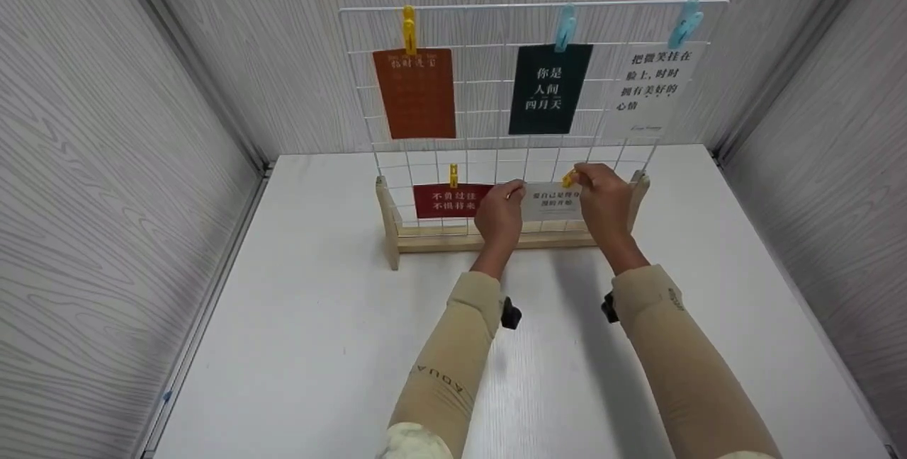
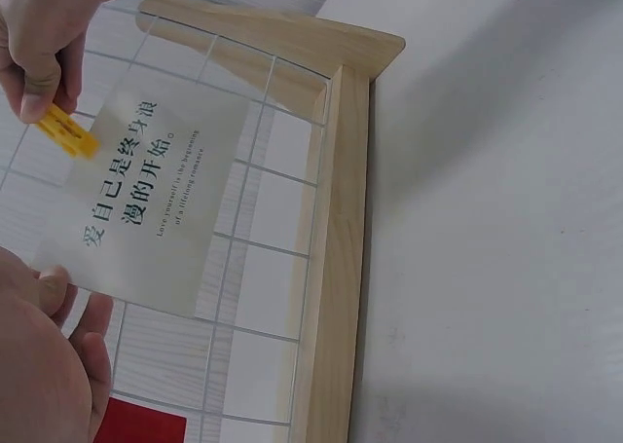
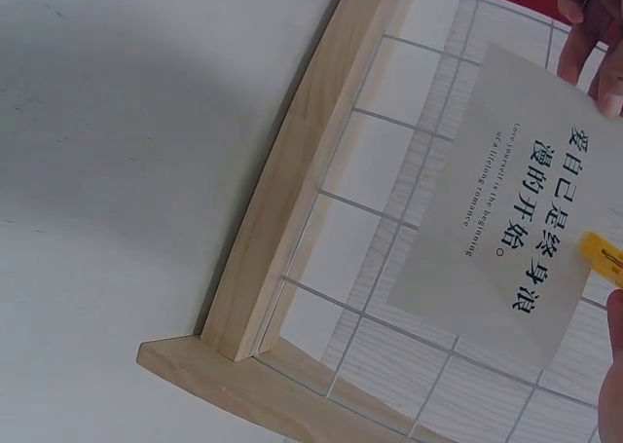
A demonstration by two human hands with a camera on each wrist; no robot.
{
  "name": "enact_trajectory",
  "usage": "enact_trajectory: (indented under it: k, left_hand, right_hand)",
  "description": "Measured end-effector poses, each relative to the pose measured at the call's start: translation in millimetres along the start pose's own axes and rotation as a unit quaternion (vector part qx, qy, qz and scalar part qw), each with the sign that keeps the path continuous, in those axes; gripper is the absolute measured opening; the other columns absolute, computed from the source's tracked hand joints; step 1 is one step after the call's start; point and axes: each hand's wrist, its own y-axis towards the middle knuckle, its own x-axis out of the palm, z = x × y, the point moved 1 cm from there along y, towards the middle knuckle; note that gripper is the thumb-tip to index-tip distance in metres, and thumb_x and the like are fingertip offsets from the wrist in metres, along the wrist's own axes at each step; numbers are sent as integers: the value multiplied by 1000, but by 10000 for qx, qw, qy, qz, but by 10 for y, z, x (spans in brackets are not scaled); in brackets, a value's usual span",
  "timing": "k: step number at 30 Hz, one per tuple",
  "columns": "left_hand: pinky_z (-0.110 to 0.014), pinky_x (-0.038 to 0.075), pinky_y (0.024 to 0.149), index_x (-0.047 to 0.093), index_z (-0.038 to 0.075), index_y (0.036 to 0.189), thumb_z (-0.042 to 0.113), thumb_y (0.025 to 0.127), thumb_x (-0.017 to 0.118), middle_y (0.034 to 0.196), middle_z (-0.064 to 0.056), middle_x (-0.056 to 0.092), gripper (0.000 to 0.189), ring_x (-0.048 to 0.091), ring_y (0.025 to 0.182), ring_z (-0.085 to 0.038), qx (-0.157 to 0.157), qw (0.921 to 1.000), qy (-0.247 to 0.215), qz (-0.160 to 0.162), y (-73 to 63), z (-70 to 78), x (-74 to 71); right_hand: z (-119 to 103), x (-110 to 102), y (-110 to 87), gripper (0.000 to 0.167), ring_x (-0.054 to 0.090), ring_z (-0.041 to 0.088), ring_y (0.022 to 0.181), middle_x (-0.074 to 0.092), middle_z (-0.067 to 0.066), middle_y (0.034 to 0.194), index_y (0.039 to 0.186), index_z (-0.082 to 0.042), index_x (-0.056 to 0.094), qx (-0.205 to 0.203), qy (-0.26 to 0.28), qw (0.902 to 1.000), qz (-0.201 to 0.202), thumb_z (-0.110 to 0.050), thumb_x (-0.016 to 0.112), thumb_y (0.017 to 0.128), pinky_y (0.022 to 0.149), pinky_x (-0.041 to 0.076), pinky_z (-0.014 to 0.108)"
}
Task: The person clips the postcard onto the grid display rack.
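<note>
A white card [image 1: 551, 208] with dark printed characters lies against the lower right part of a white wire grid [image 1: 489, 139]. My left hand [image 1: 500, 217] pinches this card at its left upper corner, as the left wrist view shows with the card [image 2: 146, 209] and fingers [image 2: 92, 350]. My right hand [image 1: 604, 200] pinches a small yellow clothespin [image 1: 569, 178], whose tip meets the card's upper edge. In the right wrist view the clothespin [image 3: 602, 258] overlaps that edge; whether it also bites a wire cannot be told. Left of my left hand hangs a red card [image 1: 450, 201], partly covered.
The grid stands in a wooden base [image 1: 439, 243] on a white table [image 1: 305, 317]. Yellow clothespin [image 1: 409, 30] and blue clothespins [image 1: 565, 28] hold an orange card [image 1: 417, 94], a dark green card [image 1: 550, 91] and another white card [image 1: 652, 91] above. Grey panels [image 1: 106, 197] enclose the table.
</note>
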Motion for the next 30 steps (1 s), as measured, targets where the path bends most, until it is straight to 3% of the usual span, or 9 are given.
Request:
enact_trajectory:
  k: [6, 20, 30]
  left_hand:
    - [-33, 52, 77, 77, 23, 114, 26, 99, 64, 112, 6, 75, 20, 71, 94, -10, -57, 10000, -75, 30, 19, 11, 13]
    - [-31, 52, 75, 75, 21, 114, 26, 100, 64, 113, 5, 75, 19, 71, 92, -10, -118, 9995, -284, 14, 42, -16, 8]
    - [-29, 50, 72, 73, 21, 114, 27, 100, 64, 108, 5, 76, 18, 70, 89, -8, -25, 9997, -189, 123, 1, -38, 40]
  right_hand:
    - [-3, 21, 12, 13, 74, 30, 96, 76, 15, 102, 104, 1, 74, 58, -92, 9999, -88, 0, 66, 94, 81, 59, 43]
    - [2, 63, -15, 25, 70, 28, 99, 72, 16, 111, 118, 0, 70, 457, 317, 9976, -403, -11, 67, 96, 84, 58, 42]
    - [-47, 64, -74, 29, 68, 24, 99, 71, 16, 113, 126, -2, 65, 1141, 588, 9901, -564, -12, 65, 99, 82, 55, 39]
